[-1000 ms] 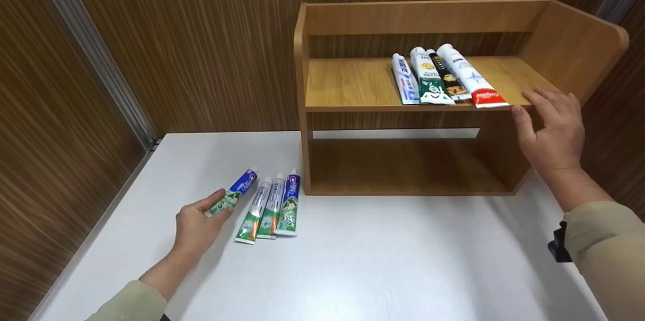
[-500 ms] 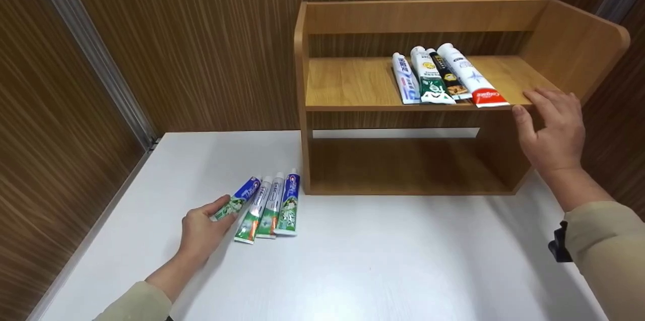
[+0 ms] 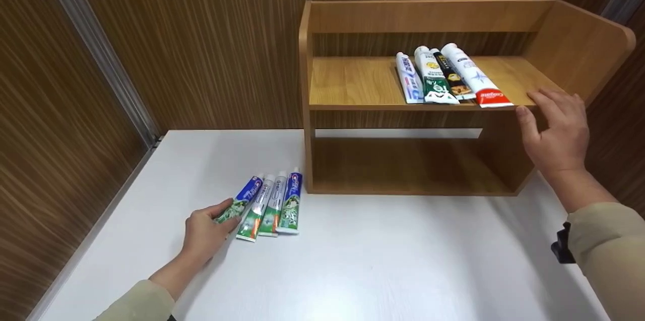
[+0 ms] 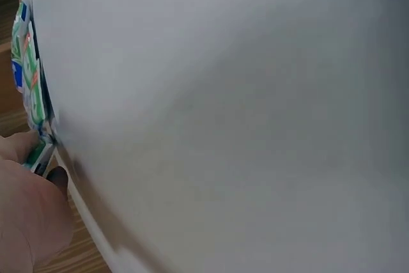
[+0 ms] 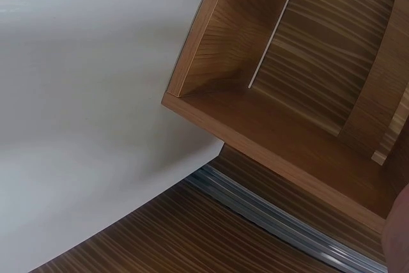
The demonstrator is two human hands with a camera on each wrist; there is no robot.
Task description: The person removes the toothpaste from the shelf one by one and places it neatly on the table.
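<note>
While L hand (image 3: 205, 234) pinches blue-green tube (image 3: 249, 189), R hand (image 3: 562, 132), thumb apart, touches shelf (image 3: 433, 16) w/ 4 tubes (image 3: 455, 78) on upper lvl (image 3: 352, 79).

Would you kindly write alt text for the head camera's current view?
A person's left hand pinches a blue-and-green toothpaste tube beside three others on a white table, while the right hand rests on the upper shelf of a wooden rack, where four more tubes lie.
</note>
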